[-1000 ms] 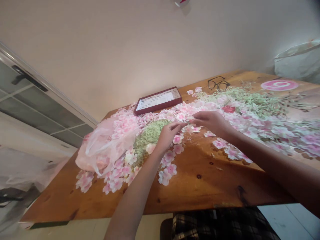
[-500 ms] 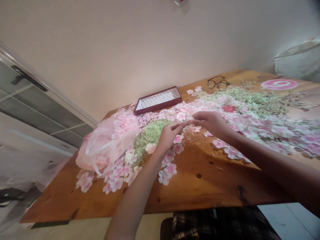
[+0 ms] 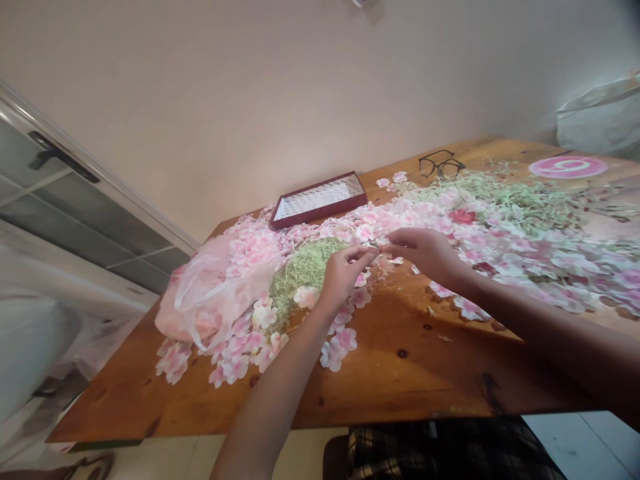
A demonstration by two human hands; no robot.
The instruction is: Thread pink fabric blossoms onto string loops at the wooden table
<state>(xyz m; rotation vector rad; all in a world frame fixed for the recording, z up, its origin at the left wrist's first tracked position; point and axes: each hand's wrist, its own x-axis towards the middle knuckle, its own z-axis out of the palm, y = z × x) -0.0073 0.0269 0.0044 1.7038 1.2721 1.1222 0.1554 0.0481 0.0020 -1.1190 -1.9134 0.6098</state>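
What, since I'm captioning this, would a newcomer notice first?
Probably the pink and white blossoms spread across the wooden table. Then the left hand and right hand, close together amid them. Beyond, by the wall, sits a dark red tray, white inside.

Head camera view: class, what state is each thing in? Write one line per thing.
Left hand: fingers bent, tips close to the right hand's; grip unclear.
Right hand: fingers bent; grip unclear.
Flowers: loose, spread in heaps.
Green strands: loose, heaped.
Clear bag: crumpled.
Dark red tray: open-topped.
Glasses: set down; folded or not, unclear.
Pink disc: lying flat.
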